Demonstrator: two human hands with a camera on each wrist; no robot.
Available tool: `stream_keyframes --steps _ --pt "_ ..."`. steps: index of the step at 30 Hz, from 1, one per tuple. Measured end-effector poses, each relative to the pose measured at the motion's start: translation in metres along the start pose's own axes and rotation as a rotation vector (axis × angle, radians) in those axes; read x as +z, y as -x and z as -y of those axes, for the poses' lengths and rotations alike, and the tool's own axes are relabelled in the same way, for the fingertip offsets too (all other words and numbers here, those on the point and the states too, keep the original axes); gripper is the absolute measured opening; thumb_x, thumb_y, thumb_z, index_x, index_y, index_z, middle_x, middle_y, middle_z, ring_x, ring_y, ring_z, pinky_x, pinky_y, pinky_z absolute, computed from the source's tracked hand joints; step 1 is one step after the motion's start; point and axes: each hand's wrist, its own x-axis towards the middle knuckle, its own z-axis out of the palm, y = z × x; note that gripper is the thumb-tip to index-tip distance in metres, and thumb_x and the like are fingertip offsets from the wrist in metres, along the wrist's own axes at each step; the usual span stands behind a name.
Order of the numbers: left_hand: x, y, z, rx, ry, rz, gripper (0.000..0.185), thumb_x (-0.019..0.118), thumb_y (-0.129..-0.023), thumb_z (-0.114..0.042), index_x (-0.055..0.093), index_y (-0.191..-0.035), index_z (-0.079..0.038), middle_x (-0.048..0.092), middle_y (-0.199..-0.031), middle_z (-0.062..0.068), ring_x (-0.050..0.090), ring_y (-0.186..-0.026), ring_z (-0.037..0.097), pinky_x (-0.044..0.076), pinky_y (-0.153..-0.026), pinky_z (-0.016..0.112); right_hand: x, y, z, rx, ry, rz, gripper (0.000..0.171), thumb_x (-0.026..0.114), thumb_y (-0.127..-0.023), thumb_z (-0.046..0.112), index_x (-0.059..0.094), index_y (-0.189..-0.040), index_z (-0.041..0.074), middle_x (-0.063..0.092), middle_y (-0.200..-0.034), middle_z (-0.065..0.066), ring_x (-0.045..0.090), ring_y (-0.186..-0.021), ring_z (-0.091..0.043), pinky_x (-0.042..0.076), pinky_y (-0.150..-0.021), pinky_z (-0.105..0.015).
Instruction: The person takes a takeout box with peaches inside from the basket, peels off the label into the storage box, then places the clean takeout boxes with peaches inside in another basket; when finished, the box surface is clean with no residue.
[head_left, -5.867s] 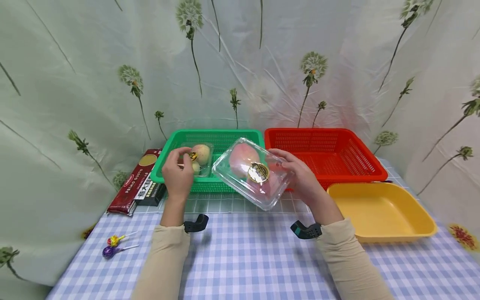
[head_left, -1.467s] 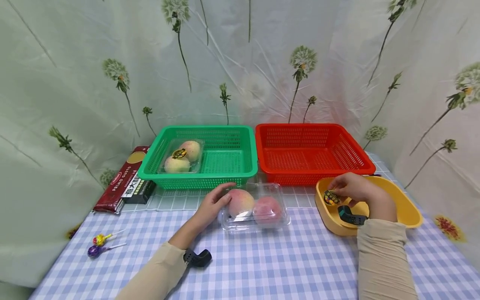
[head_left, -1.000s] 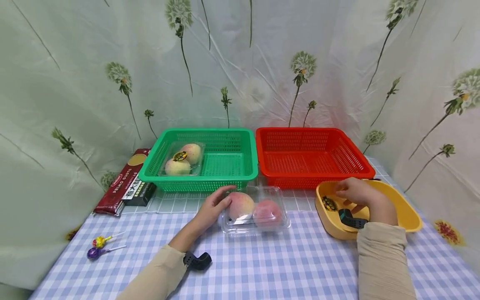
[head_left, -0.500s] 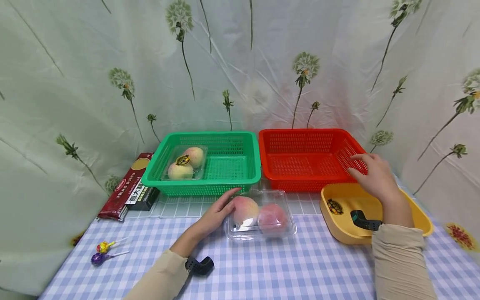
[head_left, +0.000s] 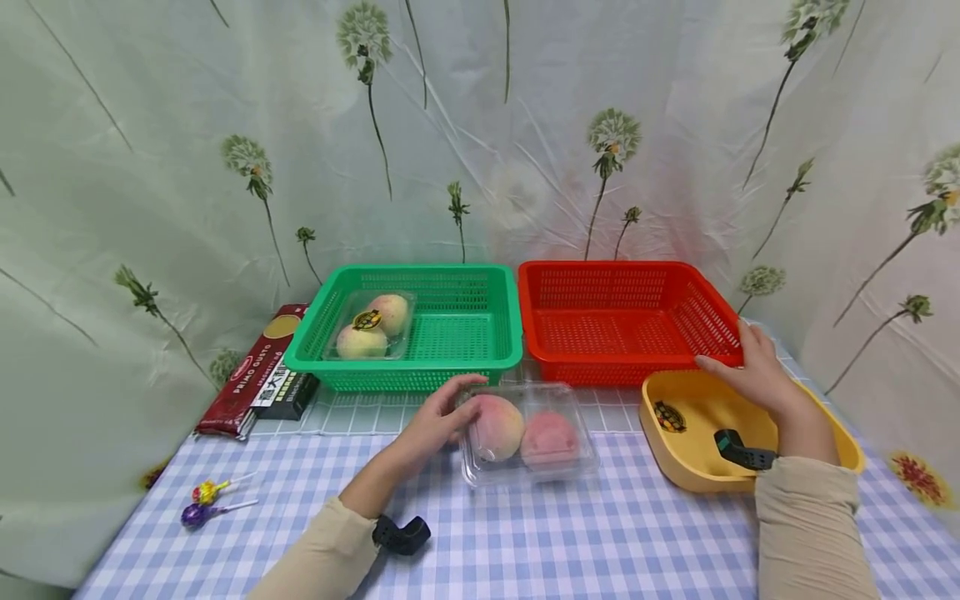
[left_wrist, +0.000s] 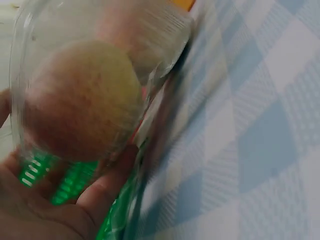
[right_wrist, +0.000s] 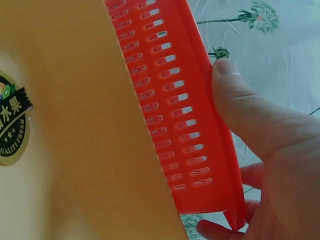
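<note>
My left hand (head_left: 438, 423) grips the left end of a clear plastic clamshell box (head_left: 517, 477), thumb on one side and fingers on the other. Two pink-yellow peaches (head_left: 551, 440) lie inside, one large and blurred in the left wrist view. My right hand (head_left: 768, 379) holds the front right corner of the red perforated basket (head_left: 615, 371). In the right wrist view its thumb lies along the rim and its fingers curl beneath. A round black-and-gold sticker (head_left: 670, 417) sits inside the yellow tub (head_left: 697, 477), below that hand.
The green basket (head_left: 450, 367) at back left holds another boxed pair of peaches (head_left: 367, 333) with a sticker. Beside it lie a dark red spaghetti packet (head_left: 243, 383) and a black box (head_left: 288, 400). Two lollipops (head_left: 206, 504) are at front left. A floral curtain (head_left: 480, 150) hangs behind.
The sticker was on the peach box in my right hand; the right hand let it go in the tub, then rose to the red basket's corner. The box, now in my left hand, shifted slightly right.
</note>
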Motion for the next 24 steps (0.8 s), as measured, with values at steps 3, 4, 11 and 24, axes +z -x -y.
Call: stream_keyframes --steps 3,4,11,24 --pt "0.002 0.001 -0.004 -0.094 0.030 -0.004 0.047 0.055 -0.103 -0.034 0.046 -0.147 -0.023 0.049 -0.141 0.010 0.053 -0.107 0.013 0.050 -0.073 0.029 0.000 -0.001 -0.003 -0.009 -0.031 0.006 0.102 0.052 -0.098 0.050 -0.012 -0.155 -0.005 -0.020 -0.157 -0.039 0.000 -0.139 -0.065 0.020 -0.105 -0.080" --pt "0.002 0.001 -0.005 -0.114 0.031 0.005 0.048 0.056 -0.102 -0.036 0.046 -0.147 -0.024 0.052 -0.135 0.008 0.054 -0.102 0.012 0.049 -0.071 0.028 -0.001 -0.001 -0.003 -0.013 -0.032 0.003 0.101 0.052 -0.098 0.050 -0.010 -0.155 -0.006 -0.019 -0.157 -0.039 0.000 -0.140 -0.065 0.020 -0.105 -0.079" --pt "0.001 0.001 -0.007 -0.196 0.171 0.137 0.050 0.056 -0.101 -0.031 0.046 -0.148 -0.020 0.059 -0.106 -0.004 0.051 -0.073 0.009 0.046 -0.061 0.025 -0.002 0.000 -0.004 -0.013 -0.044 0.012 0.096 0.052 -0.099 0.051 -0.002 -0.158 -0.003 -0.020 -0.158 -0.037 -0.004 -0.141 -0.064 0.019 -0.105 -0.079" --pt "0.015 0.008 -0.034 -0.217 0.203 0.091 0.043 0.055 -0.100 -0.033 0.053 -0.143 -0.025 0.061 -0.123 0.004 0.064 -0.088 0.016 0.055 -0.068 0.031 0.001 0.001 -0.007 0.032 -0.073 0.011 0.108 0.053 -0.096 0.054 -0.018 -0.154 -0.002 -0.024 -0.158 -0.035 -0.004 -0.142 -0.063 0.018 -0.108 -0.078"
